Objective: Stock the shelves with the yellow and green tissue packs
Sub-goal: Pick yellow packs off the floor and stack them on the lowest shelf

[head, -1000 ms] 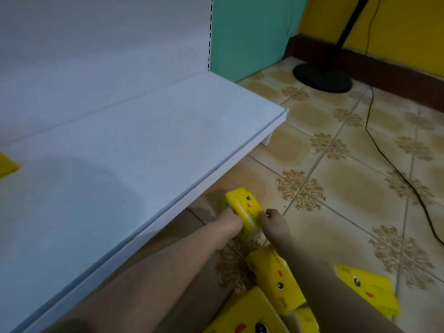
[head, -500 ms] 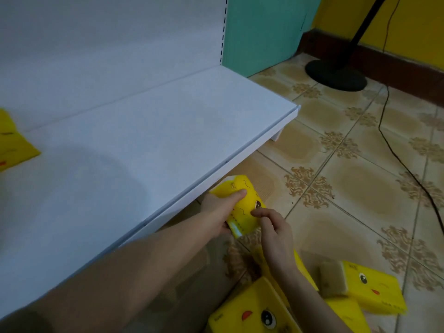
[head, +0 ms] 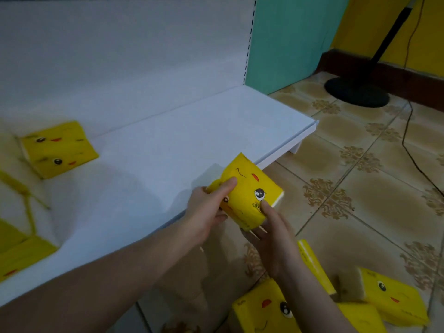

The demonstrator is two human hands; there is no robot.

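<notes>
A yellow tissue pack (head: pixel 249 188) with a cartoon face is held by both hands just over the front edge of the low white shelf (head: pixel 149 164). My left hand (head: pixel 209 210) grips its left end, thumb on top. My right hand (head: pixel 271 234) holds it from below, index finger on its face. Two yellow packs (head: pixel 57 149) lie stacked at the back left of the shelf. More yellow packs (head: pixel 16 255) sit blurred at the shelf's near left. Several loose yellow packs (head: pixel 394 299) lie on the tiled floor at bottom right.
The white shelf back panel (head: pixel 120 56) rises behind the shelf, with a teal panel (head: pixel 288 39) at its right end. A black fan stand base (head: pixel 355 92) sits on the floor at upper right, and its cable (head: pixel 408 150) runs across the tiles.
Both hands have lifted the yellow pack from the floor up to the shelf's front edge. The view has swung left, so the packs on the shelf's left side show.
</notes>
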